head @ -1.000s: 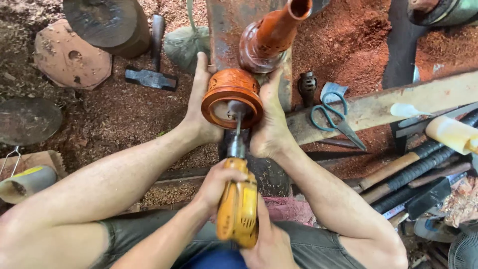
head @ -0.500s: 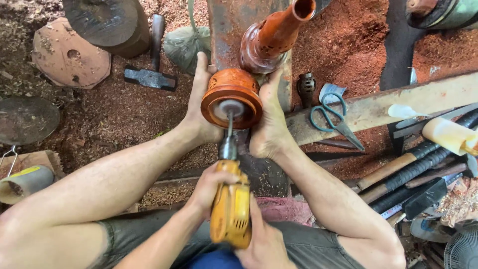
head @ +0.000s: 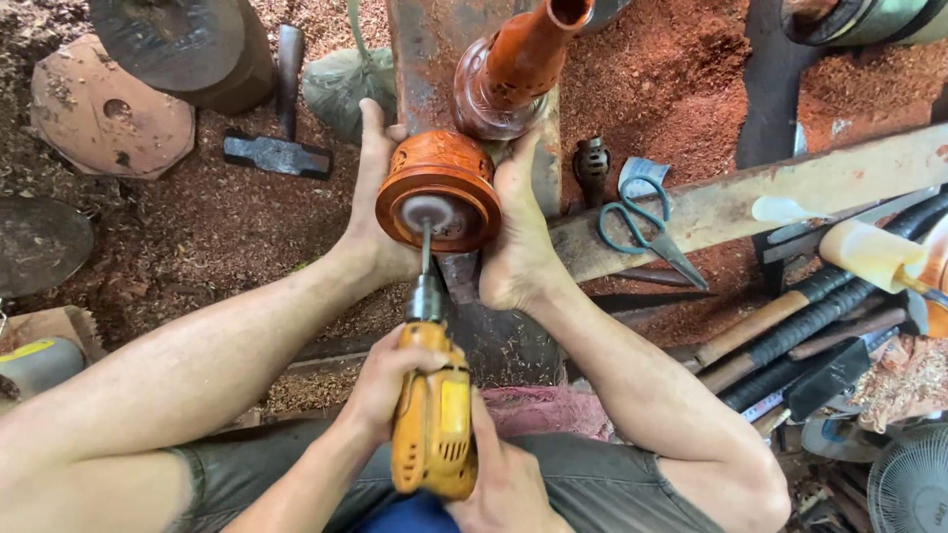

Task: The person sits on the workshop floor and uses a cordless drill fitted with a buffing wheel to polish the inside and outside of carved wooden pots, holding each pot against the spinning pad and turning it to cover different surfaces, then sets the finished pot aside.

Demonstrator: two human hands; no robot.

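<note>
Both my hands grip a yellow power drill (head: 432, 434): my left hand (head: 380, 385) wraps its front and my right hand (head: 499, 484) holds its rear from below. The drill's shaft carries a small round pad (head: 427, 212) pressed against the flat face of a round, carved orange-brown wooden piece (head: 434, 163). My two bare feet clamp that piece, the left foot (head: 370, 197) on one side and the right foot (head: 518, 247) on the other.
A turned wooden vase (head: 513, 69) lies just behind the piece. A hammer (head: 276, 153), wooden discs (head: 109, 118) and a dark log (head: 183, 44) lie at left on sawdust. At right are scissors (head: 642, 222), a plank (head: 790, 188), black-handled tools (head: 790, 336) and a fan (head: 913, 484).
The drill body has drawn back slightly toward me while its pad stays on the piece's face. Feet and hands keep their grips.
</note>
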